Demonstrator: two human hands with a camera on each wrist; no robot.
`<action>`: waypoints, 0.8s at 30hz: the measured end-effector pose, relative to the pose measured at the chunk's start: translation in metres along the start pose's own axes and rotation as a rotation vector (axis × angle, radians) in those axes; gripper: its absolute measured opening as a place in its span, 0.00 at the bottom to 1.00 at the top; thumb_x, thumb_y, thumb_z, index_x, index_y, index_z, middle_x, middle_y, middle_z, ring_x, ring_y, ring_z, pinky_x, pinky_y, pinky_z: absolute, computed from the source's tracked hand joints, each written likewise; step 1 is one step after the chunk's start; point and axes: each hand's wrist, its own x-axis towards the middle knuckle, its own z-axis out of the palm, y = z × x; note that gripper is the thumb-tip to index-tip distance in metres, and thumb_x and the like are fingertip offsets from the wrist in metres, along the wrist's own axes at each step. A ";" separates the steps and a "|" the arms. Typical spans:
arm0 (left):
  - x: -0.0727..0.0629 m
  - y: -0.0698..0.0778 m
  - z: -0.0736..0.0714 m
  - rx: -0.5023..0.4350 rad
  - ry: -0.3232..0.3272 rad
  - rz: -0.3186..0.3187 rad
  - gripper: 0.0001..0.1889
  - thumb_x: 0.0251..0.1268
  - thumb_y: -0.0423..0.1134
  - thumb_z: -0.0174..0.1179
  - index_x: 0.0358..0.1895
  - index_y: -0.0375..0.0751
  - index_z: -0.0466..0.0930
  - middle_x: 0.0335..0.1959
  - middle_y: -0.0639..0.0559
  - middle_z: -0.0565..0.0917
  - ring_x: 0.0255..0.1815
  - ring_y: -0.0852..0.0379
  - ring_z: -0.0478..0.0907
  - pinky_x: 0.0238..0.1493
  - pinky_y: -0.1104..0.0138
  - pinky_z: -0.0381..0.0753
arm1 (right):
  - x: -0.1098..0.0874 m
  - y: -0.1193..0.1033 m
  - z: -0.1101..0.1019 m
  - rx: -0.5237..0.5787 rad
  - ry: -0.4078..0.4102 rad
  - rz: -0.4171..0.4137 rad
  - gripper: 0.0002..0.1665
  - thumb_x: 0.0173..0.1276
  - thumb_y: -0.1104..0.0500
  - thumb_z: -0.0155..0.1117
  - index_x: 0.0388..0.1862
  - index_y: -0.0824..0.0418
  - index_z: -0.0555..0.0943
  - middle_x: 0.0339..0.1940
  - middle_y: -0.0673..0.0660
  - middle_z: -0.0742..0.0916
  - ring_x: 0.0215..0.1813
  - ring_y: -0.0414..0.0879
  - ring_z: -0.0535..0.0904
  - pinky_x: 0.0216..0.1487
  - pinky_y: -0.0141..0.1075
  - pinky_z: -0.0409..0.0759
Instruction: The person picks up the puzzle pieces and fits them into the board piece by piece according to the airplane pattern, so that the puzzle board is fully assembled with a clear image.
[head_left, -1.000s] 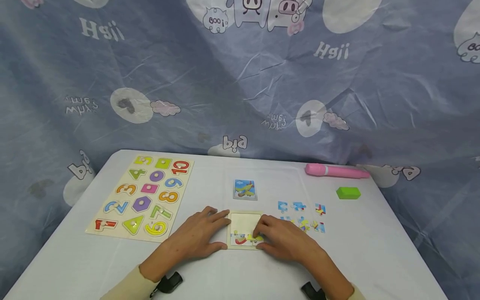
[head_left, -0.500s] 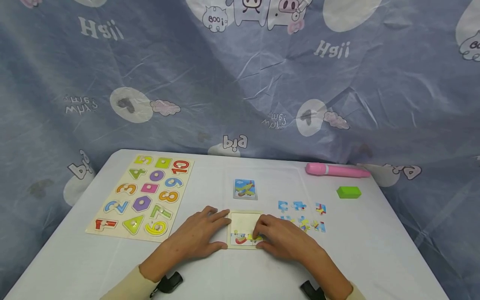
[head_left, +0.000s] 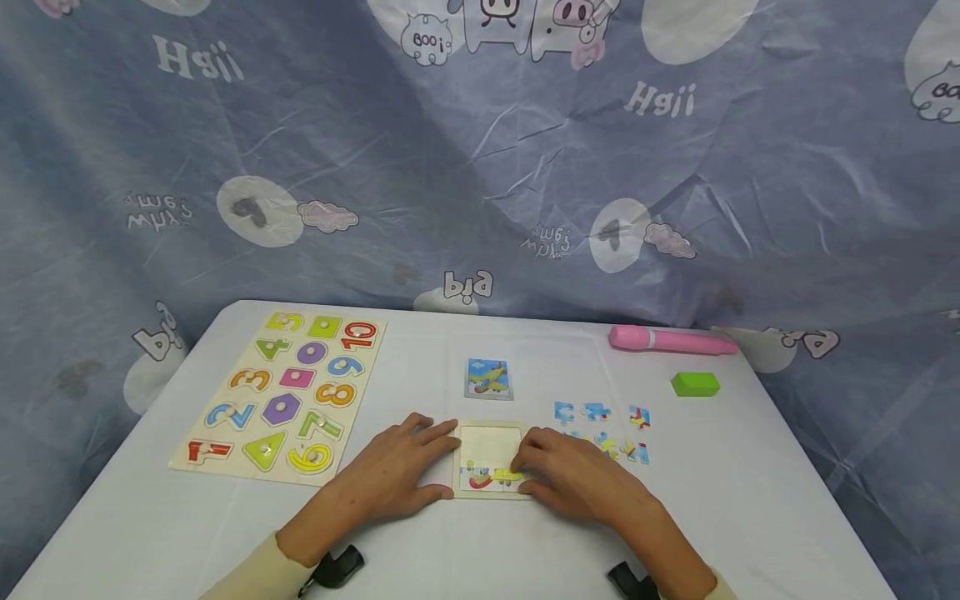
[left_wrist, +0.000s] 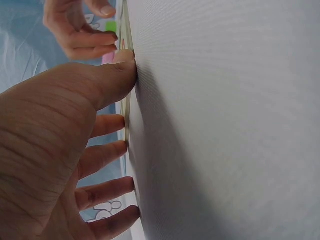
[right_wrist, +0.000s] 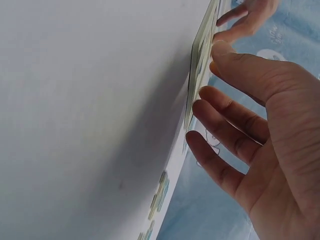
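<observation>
A small cream puzzle tray point(head_left: 489, 442) lies flat between my hands. Along its near side sit jigsaw pieces point(head_left: 480, 479) with red, yellow and white print; the upper part of the tray shows bare. My left hand point(head_left: 397, 468) has its fingers stretched out, with fingertips and thumb at the tray's left edge. Over the tray's right edge is my right hand point(head_left: 577, 477), fingers loosely bent, and it hides the lower right corner. In the right wrist view its thumb and index fingertips point(right_wrist: 220, 47) are right at the tray, with the other fingers spread.
Loose jigsaw pieces point(head_left: 597, 412) lie right of the tray, some partly behind my right hand. Beyond the tray is an airplane picture card point(head_left: 488, 379). A number-and-shape board point(head_left: 281, 400) lies at left. A pink marker point(head_left: 675, 340) and a green block point(head_left: 695, 384) are at back right.
My right hand has shifted slightly right, its fingers drawing back from the bottom-row pieces so more of their yellow print shows. My left hand has stayed at the tray's left edge.
</observation>
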 end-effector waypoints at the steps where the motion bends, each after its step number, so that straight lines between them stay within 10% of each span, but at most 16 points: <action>1: 0.000 0.000 0.000 -0.001 0.000 0.000 0.36 0.69 0.65 0.69 0.75 0.52 0.78 0.80 0.53 0.74 0.72 0.49 0.73 0.61 0.49 0.84 | -0.001 0.001 -0.001 0.001 0.004 0.004 0.13 0.70 0.51 0.79 0.52 0.48 0.89 0.51 0.43 0.84 0.49 0.39 0.82 0.51 0.39 0.85; 24: -0.001 0.000 0.000 -0.011 0.000 -0.009 0.36 0.69 0.65 0.69 0.75 0.53 0.78 0.80 0.54 0.74 0.72 0.49 0.73 0.61 0.49 0.83 | -0.021 0.032 -0.010 -0.106 0.060 0.166 0.20 0.66 0.56 0.82 0.57 0.51 0.89 0.50 0.46 0.85 0.51 0.44 0.83 0.52 0.44 0.84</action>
